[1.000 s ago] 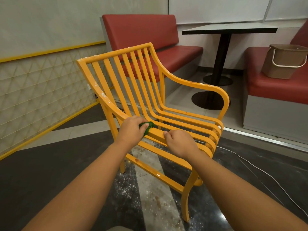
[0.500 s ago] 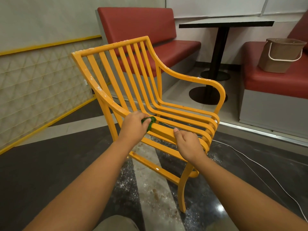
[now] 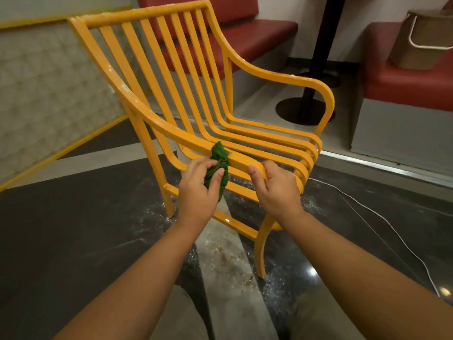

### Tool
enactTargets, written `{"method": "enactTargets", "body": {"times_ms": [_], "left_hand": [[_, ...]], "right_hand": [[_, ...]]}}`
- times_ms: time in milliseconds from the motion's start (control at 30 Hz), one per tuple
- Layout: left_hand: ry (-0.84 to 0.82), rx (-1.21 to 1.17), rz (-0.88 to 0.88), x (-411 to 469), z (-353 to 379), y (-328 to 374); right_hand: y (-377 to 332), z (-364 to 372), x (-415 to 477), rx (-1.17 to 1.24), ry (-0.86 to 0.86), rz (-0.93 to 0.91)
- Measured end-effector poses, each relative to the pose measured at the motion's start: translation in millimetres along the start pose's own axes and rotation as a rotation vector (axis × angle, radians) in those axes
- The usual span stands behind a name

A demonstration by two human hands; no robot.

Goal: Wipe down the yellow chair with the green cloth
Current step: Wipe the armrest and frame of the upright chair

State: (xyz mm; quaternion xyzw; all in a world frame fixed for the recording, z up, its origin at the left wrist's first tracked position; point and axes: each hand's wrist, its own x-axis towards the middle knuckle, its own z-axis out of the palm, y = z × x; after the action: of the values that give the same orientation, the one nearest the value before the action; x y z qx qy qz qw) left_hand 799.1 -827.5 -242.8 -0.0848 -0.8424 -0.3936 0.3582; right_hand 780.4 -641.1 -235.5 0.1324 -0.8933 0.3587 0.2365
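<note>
The yellow chair (image 3: 171, 69), made of metal slats with curved armrests, stands on the dark floor right in front of me, and white specks dot its near armrest. My left hand (image 3: 198, 190) grips the bunched green cloth (image 3: 219, 165) and holds it against the near armrest. My right hand (image 3: 277, 190) curls round the front end of that same armrest, just right of the cloth.
Red booth benches (image 3: 245, 38) stand behind the chair, with a black table pedestal (image 3: 316, 69) between them. A beige bucket (image 3: 421, 40) sits on the right bench. A white cable (image 3: 382, 217) runs over the floor to the right. White dust (image 3: 230, 256) lies under the chair.
The view has moved closer and tipped down. My left hand has loosened its cover on the cloth, so more of it shows above the armrest. My right hand now wraps the armrest end.
</note>
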Motion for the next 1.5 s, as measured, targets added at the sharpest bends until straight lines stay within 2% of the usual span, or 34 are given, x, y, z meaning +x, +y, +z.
{"method": "enactTargets", "body": {"times_ms": [67, 167, 333, 467, 633, 800, 1000, 1067, 1167, 1233, 1400, 1500], "left_hand": [[-0.051, -0.007, -0.060, -21.5, 12.0, -11.2], [-0.223, 0.022, -0.158, -47.2, 31.6, -21.3], [-0.555, 0.010, -0.485, -83.5, 83.9, -45.1], [-0.677, 0.040, -0.382, -105.5, 110.3, -48.2], [-0.684, 0.161, -0.190, -113.1, 114.0, -76.2], [-0.563, 0.332, -0.255, -99.1, 113.1, -100.5], [-0.723, 0.171, 0.001, -114.6, 119.3, -89.5], [-0.709, 0.184, -0.027, -107.4, 116.7, -100.2], [-0.608, 0.278, -0.178, -100.3, 117.8, -102.6], [-0.622, 0.306, -0.172, -102.2, 124.0, -90.7], [-0.749, 0.170, -0.093, -106.4, 128.0, -88.3], [-0.686, 0.250, -0.177, -94.1, 125.9, -97.9]], "right_hand": [[2.4, 1.3, -1.3, -0.007, 0.011, -0.016], [3.8, 1.8, -1.5, -0.020, 0.020, -0.035], [8.1, 5.6, -2.2, -0.019, 0.036, -0.040], [8.9, 7.4, -2.3, -0.023, 0.058, -0.043], [11.5, 10.8, -1.9, -0.012, 0.074, -0.046], [11.8, 11.6, -1.3, -0.017, 0.102, -0.050], [13.7, 14.7, -1.9, -0.015, 0.108, -0.045], [13.6, 14.5, -1.9, -0.010, 0.109, -0.046], [12.6, 13.7, -1.6, 0.006, 0.116, -0.046], [12.5, 13.8, -1.6, 0.011, 0.119, -0.044], [12.7, 15.4, -1.8, 0.011, 0.117, -0.031], [12.8, 15.0, -1.2, 0.014, 0.119, -0.032]]}}
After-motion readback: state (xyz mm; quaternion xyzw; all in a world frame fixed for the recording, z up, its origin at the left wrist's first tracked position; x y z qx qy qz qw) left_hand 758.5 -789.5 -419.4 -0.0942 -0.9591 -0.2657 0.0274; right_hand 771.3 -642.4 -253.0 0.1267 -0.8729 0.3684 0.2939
